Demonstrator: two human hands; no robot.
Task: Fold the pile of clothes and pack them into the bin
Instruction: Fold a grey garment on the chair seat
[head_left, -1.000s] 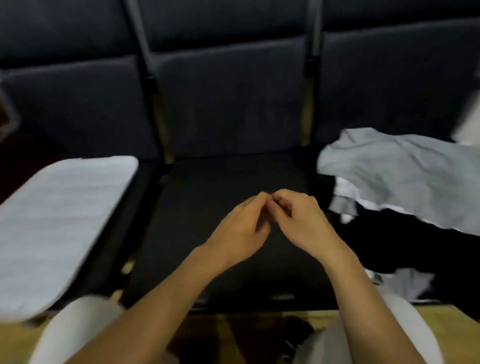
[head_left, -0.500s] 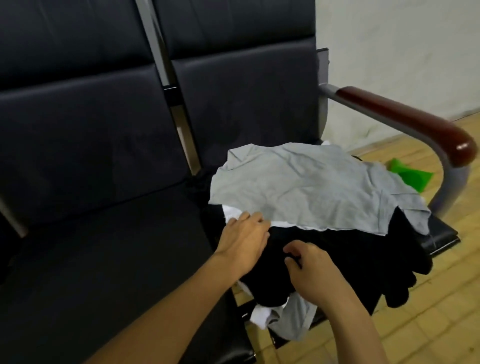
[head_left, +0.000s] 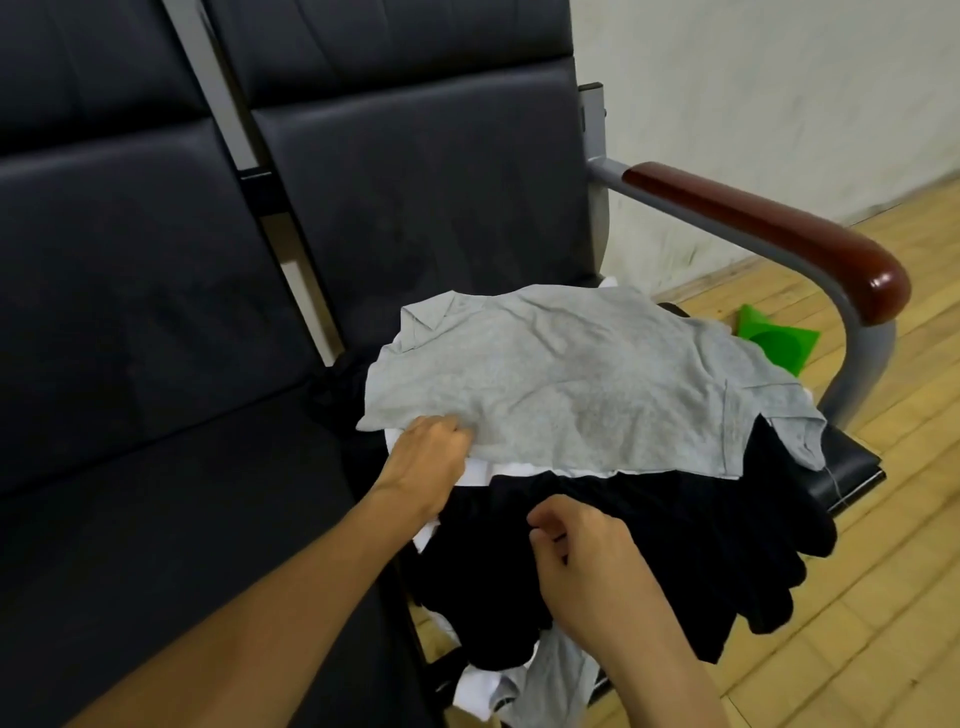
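Observation:
A pile of clothes lies on the right-hand seat of a black bench. A grey shirt (head_left: 571, 374) is spread on top, with a white garment (head_left: 514, 470) showing under its near edge and black clothing (head_left: 675, 545) heaped in front. My left hand (head_left: 428, 462) grips the grey shirt's near left edge, fingertips tucked under the cloth. My right hand (head_left: 587, 561) is curled on the black clothing and pinches it. No bin is in view.
The black seat (head_left: 182, 545) to the left of the pile is bare. A grey armrest with a red-brown wooden top (head_left: 779, 234) curves round the pile's right side. A green object (head_left: 935, 345) lies on the wooden floor behind it. A pale wall stands at the back.
The view swung right from the middle seat to the pile. Both hands left each other and reached onto the clothes; the left moved up to the grey shirt's edge.

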